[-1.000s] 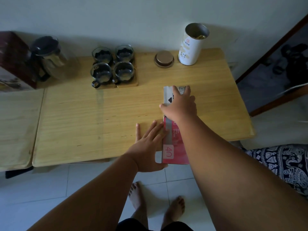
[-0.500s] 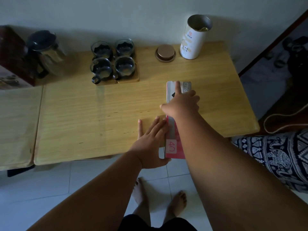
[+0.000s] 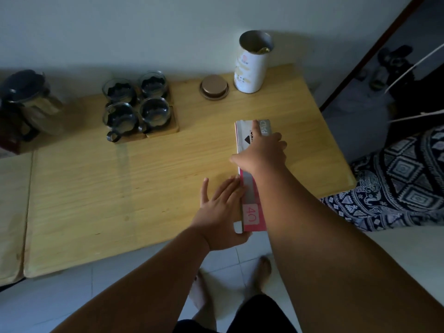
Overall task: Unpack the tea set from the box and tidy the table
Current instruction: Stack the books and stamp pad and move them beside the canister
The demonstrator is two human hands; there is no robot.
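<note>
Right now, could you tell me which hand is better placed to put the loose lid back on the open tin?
The right hand, probably. It lies on the far end of the pink box, nearer the lid and tin. The left hand sits at the near table edge.

White canister (image 3: 252, 66) stands open at my counter's (image 3: 96, 188) far edge, something yellowish inside near the rim. Its round brown lid (image 3: 213, 87) lies flat just left of it, apart. Patterned dark-blue-and-white cloth (image 3: 398, 181) sits off the counter's right side. White tiled floor (image 3: 72, 299) below. Pale wall (image 3: 144, 32) behind. Dark doorway (image 3: 396, 75) at right, blurry stuff beyond it.
</note>
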